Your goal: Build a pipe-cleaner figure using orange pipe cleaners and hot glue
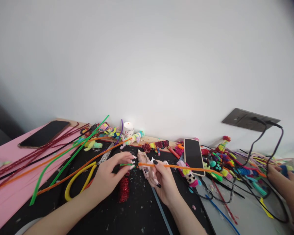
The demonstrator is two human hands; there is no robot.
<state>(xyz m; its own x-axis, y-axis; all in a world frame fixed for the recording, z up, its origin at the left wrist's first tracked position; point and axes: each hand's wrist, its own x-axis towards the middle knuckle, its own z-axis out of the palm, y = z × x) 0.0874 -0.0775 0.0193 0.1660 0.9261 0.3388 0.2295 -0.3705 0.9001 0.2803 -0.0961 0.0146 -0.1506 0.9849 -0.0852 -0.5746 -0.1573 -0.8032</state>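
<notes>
My right hand (163, 179) is closed in a pinch around an orange pipe cleaner (186, 167), whose long end stretches to the right. Its short end points toward my left hand (115, 171), which is curled with thumb and fingertips slightly apart. A small green piece (123, 165) shows beside the left thumb; whether it is touched I cannot tell. Under that hand lies a red tinsel coil (123, 191) on the black surface. Just behind my right fingers are a pale pink object (146, 171) and a shell-like piece (142, 156), both partly covered.
Yellow-handled scissors (70, 187) and long green pipe cleaners (71, 148) lie left. A dark phone (45, 133) rests on pink paper (19, 143); another phone (193, 155) is right. Pipe-cleaner figures line the wall. Cords hang from an outlet (250, 119), near another person's hand (283, 182).
</notes>
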